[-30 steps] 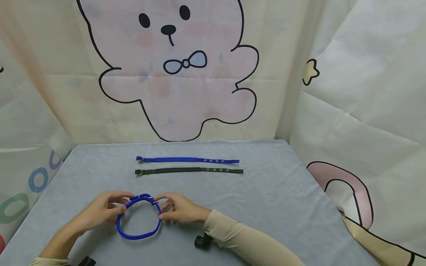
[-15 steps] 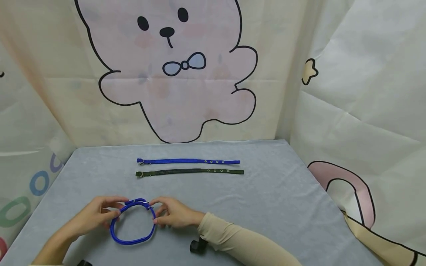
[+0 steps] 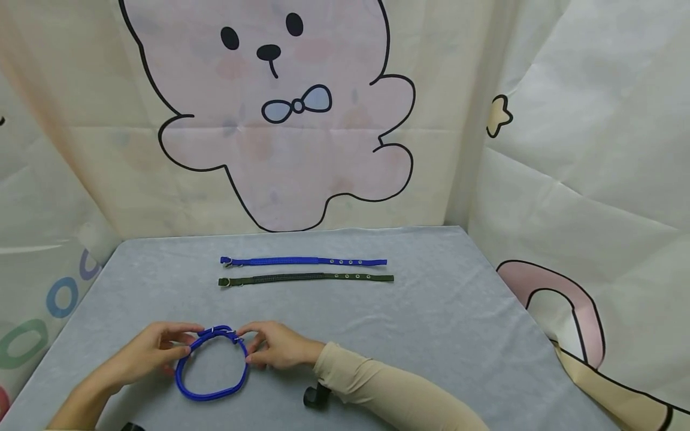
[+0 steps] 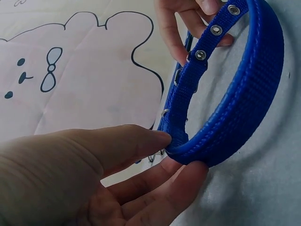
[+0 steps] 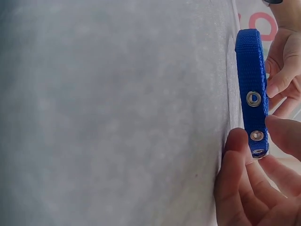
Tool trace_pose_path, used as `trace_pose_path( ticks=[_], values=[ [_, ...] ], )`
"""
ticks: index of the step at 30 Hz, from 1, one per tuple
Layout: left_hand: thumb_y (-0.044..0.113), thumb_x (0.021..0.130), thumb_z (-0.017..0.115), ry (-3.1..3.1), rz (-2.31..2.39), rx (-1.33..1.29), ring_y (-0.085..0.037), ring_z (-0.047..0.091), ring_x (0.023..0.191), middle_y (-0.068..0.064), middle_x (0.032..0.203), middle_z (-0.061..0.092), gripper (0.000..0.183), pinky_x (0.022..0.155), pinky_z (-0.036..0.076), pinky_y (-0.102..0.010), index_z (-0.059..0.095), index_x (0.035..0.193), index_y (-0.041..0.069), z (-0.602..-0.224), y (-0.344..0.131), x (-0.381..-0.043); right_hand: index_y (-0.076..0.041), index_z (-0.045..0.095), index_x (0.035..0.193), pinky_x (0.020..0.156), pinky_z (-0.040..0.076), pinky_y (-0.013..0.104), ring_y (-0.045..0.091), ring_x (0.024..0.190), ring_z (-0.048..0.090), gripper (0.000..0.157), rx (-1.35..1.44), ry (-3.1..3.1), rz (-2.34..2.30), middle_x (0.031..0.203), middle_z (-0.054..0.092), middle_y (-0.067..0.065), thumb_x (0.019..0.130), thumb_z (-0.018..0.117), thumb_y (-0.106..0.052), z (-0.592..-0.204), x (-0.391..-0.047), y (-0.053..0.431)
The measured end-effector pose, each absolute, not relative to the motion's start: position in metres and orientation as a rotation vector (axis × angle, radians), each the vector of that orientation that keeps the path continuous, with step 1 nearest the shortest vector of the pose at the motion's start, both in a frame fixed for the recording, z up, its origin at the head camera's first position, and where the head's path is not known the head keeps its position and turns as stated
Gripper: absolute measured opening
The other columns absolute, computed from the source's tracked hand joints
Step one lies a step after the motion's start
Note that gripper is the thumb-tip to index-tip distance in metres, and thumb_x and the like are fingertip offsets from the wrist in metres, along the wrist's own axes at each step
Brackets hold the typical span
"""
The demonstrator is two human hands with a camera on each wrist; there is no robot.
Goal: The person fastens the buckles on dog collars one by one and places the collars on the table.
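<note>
A blue dog collar (image 3: 210, 395) is fastened into a round loop over the near left part of the table, its buckle on the far side. My left hand (image 3: 148, 353) pinches the loop's left side between thumb and fingers. On the opposite side, the fingers of my right hand (image 3: 283, 346) grip the strap near the buckle. The left wrist view shows the padded band of the collar (image 4: 249, 89) and metal eyelets along its strap. In the right wrist view, more eyelets show on the strap (image 5: 253, 77) between my right thumb and fingers.
Farther back, a second blue collar (image 3: 291, 261) and a dark green collar (image 3: 291, 277) lie straight and parallel on the grey table cloth (image 3: 431, 335). Printed curtains (image 3: 345, 161) stand behind the table and at both sides.
Both hands have shifted a little to the left and nearer with the looped collar between them. Their grip looks the same, and the two straight collars stay where they lay.
</note>
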State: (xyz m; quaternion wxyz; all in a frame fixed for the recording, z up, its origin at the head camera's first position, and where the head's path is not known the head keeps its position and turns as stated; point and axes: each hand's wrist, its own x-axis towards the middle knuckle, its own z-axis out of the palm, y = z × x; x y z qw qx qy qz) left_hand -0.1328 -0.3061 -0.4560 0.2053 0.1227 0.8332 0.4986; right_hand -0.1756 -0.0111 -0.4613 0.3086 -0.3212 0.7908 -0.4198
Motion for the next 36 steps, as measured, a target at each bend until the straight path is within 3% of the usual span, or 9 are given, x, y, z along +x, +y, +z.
trace_pose_path(
  ticks=[5, 14, 25, 31, 36],
  values=[
    [0.006, 0.098, 0.062, 2.295, 1.413, 0.355, -0.002, 0.067, 0.089, -0.031, 0.120, 0.065, 0.047, 0.060, 0.059, -0.037, 0.049, 0.137, -0.016, -0.459, -0.306, -0.132, -0.013, 0.057, 0.141, 0.052, 0.048, 0.019, 0.001, 0.060, 0.060, 0.051, -0.872, 2.111, -1.075, 0.094, 0.073, 0.001, 0.093, 0.070, -0.003, -0.461, -0.176, -0.012],
    [0.005, 0.097, 0.063, 2.315, 1.387, 0.354, -0.004, 0.066, 0.084, -0.026, 0.116, 0.067, 0.047, 0.059, 0.059, -0.036, 0.050, 0.136, -0.017, -0.462, -0.306, -0.132, -0.013, 0.058, 0.141, 0.052, 0.045, 0.016, -0.001, 0.055, 0.052, 0.050, -0.920, 2.203, -0.958, 0.096, 0.071, -0.001, 0.093, 0.073, -0.007, -0.458, -0.176, -0.016],
    [0.003, 0.097, 0.063, 2.311, 1.389, 0.333, -0.005, 0.066, 0.082, -0.025, 0.114, 0.068, 0.046, 0.059, 0.058, -0.034, 0.049, 0.135, -0.019, -0.461, -0.306, -0.135, -0.012, 0.058, 0.141, 0.054, 0.049, 0.019, 0.004, 0.056, 0.058, 0.043, -0.868, 2.137, -0.986, 0.092, 0.068, -0.006, 0.100, 0.066, -0.020, -0.456, -0.178, -0.015],
    [0.019, 0.104, 0.057, 2.350, 1.306, 0.269, -0.014, 0.066, 0.087, -0.021, 0.115, 0.070, 0.048, 0.064, 0.058, -0.033, 0.049, 0.138, -0.015, -0.452, -0.307, -0.138, -0.014, 0.061, 0.137, 0.056, 0.050, 0.021, 0.007, 0.060, 0.062, 0.039, -0.831, 2.141, -1.031, 0.093, 0.067, -0.007, 0.099, 0.066, -0.022, -0.459, -0.182, -0.010],
    [0.022, 0.106, 0.052, 2.404, 1.291, 0.263, -0.007, 0.062, 0.082, -0.019, 0.115, 0.071, 0.049, 0.063, 0.057, -0.032, 0.047, 0.141, -0.012, -0.443, -0.308, -0.135, -0.013, 0.062, 0.135, 0.057, 0.049, 0.022, 0.009, 0.064, 0.065, 0.036, -0.826, 2.148, -1.063, 0.100, 0.070, -0.002, 0.100, 0.065, -0.023, -0.457, -0.187, -0.001]
  ],
)
